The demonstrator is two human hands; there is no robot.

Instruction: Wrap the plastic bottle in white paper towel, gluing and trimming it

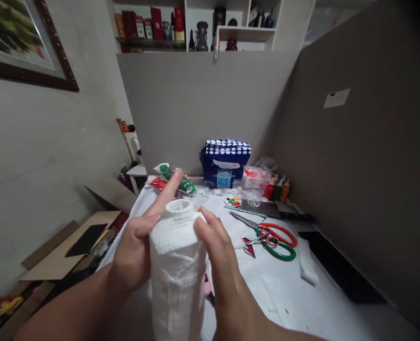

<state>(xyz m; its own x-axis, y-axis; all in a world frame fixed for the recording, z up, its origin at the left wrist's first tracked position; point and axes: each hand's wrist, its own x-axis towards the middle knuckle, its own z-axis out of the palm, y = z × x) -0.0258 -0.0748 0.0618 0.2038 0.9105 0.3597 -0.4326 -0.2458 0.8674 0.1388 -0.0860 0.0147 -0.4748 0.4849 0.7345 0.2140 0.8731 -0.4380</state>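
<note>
A bottle wrapped in white, textured, tissue-like paper stands upright in front of me, its round open neck at the top. My left hand grips its left side, with the index finger stretched up and away past the neck. Against the right side lies my right hand, fingertips pressing the wrapping just under the neck. The wrapping looks creased along the body. The bottle's base is out of view at the lower edge.
Right of the bottle lie large scissors with red and green handles and small pink-handled scissors. Further back are a knife, a paint palette, paint bottles and a blue package. Grey panels enclose the table.
</note>
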